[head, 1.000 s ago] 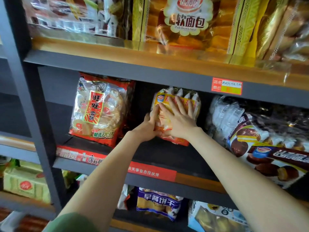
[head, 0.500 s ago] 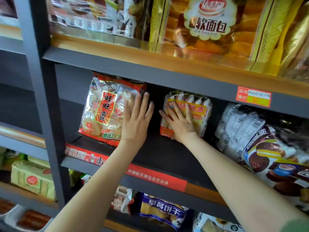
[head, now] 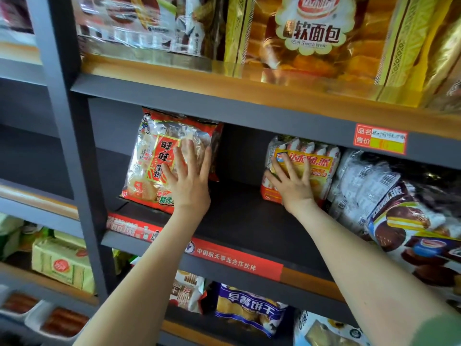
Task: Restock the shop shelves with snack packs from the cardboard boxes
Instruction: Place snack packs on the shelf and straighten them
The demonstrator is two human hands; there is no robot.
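On the middle shelf (head: pixel 249 221) a red and clear rice cracker pack (head: pixel 152 161) leans upright at the left. My left hand (head: pixel 188 181) lies flat against its front, fingers spread. To the right stands a yellow and orange pie pack (head: pixel 316 168). My right hand (head: pixel 290 181) presses flat on its lower left part, fingers apart. Neither hand grips a pack. No cardboard box is in view.
Brown chocolate pie packs (head: pixel 404 216) lean at the right of the same shelf. A dark gap lies between the two touched packs. Soft bread bags (head: pixel 314 36) fill the shelf above. A blue biscuit pack (head: pixel 249 308) and green packs (head: pixel 62 263) sit below. A grey upright post (head: pixel 72 146) stands left.
My left hand left the pie pack and moved left onto the rice cracker pack. The pie pack now stands further back and right, with my right hand still flat on it.
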